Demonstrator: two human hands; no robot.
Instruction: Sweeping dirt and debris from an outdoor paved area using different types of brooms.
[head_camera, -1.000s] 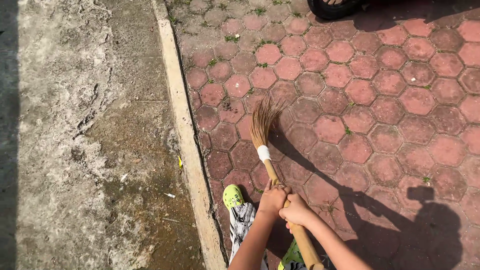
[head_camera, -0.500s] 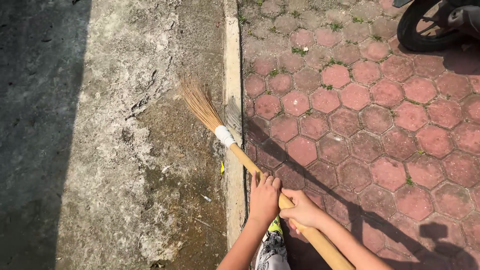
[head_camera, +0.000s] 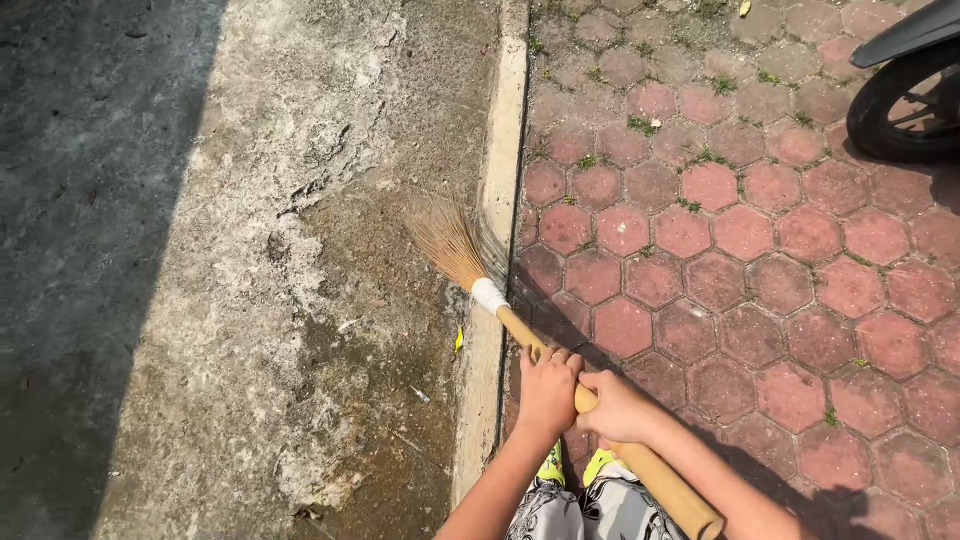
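Just broom (head_camera: 500, 305) bristles across curb (head_camera: 497, 190)

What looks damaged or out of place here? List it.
The concrete surface left of the curb is cracked, flaking and stained dark. Weeds sprout between the red pavers. A small yellow scrap lies against the curb near the broom held in both hands.
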